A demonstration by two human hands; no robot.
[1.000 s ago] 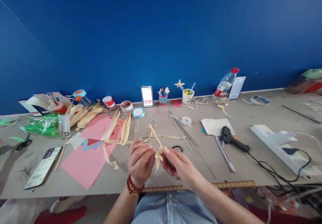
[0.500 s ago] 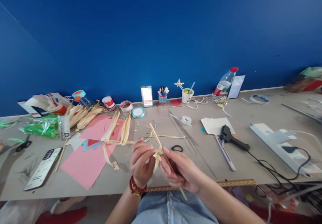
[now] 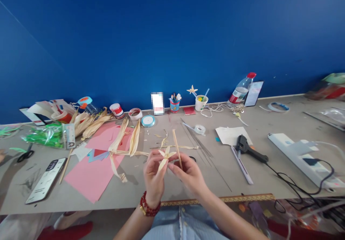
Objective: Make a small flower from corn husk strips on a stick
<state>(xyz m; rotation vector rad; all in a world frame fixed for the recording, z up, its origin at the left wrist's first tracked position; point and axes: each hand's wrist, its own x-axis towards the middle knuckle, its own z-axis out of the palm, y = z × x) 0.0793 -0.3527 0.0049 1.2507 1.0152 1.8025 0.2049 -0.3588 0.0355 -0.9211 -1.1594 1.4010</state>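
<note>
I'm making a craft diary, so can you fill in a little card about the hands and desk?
Left hand: holding a pale star-shaped flower
Right hand: holding a thin stick, fingertips close to the flower
Left wrist: red beaded bracelet
Near the wall: white cup, with a similar star flower sticking up
Desk, left: pink paper, phone
Desk, right: black glue gun, white power strip
</note>
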